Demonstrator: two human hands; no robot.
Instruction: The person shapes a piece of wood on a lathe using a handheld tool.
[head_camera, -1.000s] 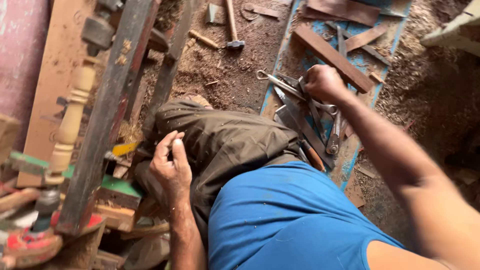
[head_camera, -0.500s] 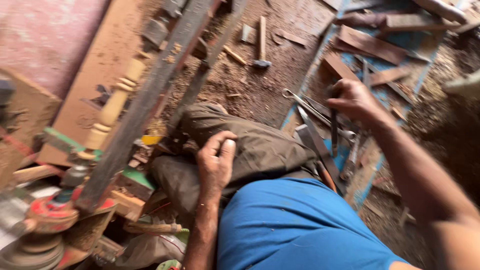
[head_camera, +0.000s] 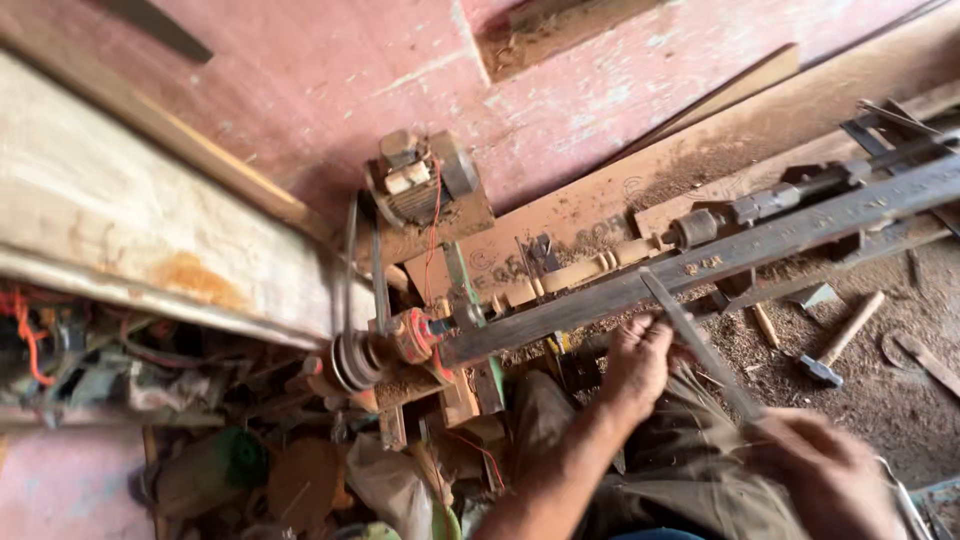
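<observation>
The left hand (head_camera: 637, 362) rests its grip closed on the long steel chisel (head_camera: 700, 345) near the lathe rail (head_camera: 700, 265); the right hand (head_camera: 830, 475) clasps its handle end. It looks stiff, heavy, best held two-handed

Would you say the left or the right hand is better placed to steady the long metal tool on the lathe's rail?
Probably the left hand: it sits at the metal rail beside the long metal tool, while the right hand grips its rear end.

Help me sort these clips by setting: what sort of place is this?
Most likely a small woodturning workshop: a lathe with a wooden spindle mounted on it, a belt-driven motor, and a hammer lying in sawdust.
</observation>
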